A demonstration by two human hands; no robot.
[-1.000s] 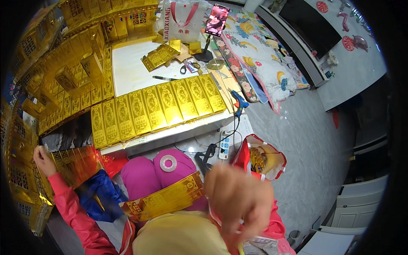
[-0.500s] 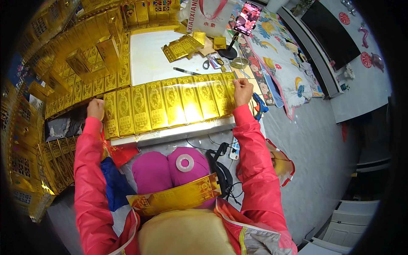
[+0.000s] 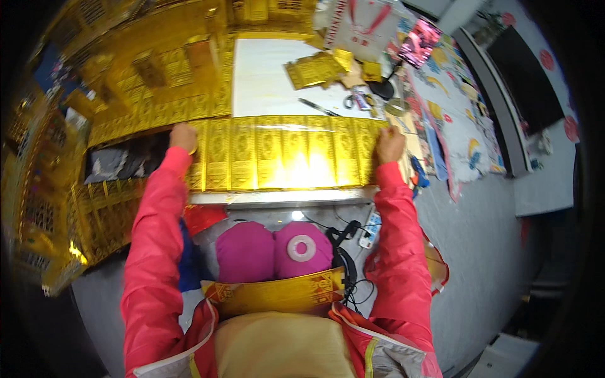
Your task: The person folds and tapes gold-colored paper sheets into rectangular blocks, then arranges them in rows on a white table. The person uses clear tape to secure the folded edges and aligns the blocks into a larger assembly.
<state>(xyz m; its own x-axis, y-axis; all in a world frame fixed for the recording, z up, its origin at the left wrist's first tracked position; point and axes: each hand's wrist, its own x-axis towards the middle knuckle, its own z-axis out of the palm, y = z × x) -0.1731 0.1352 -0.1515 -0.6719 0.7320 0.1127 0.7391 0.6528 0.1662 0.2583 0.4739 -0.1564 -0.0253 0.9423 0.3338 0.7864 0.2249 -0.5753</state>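
Note:
A long shiny gold panel (image 3: 265, 154), made of several embossed upright segments side by side, lies across the front of the white board (image 3: 271, 75). At its left end my left hand (image 3: 183, 137) is closed on the edge, fingers curled. My right hand (image 3: 391, 144) pinches the far right end of the same panel. Light glares strongly off its middle. A roll of clear tape (image 3: 301, 248) rests on my right knee. Over my lap lies a printed gold sheet (image 3: 277, 293).
A gold paper structure (image 3: 148, 107) with upright blocks fills the left side. Behind the panel are a pen (image 3: 318, 106), scissors (image 3: 350, 101), gold foil pieces (image 3: 315, 69) and a phone (image 3: 420, 41) on a stand. A power strip (image 3: 370, 228) and cables lie on the floor.
The whole view has shifted, so the scene sits further right. The panel, slanted before, now looks level. Both hands remain at its two ends.

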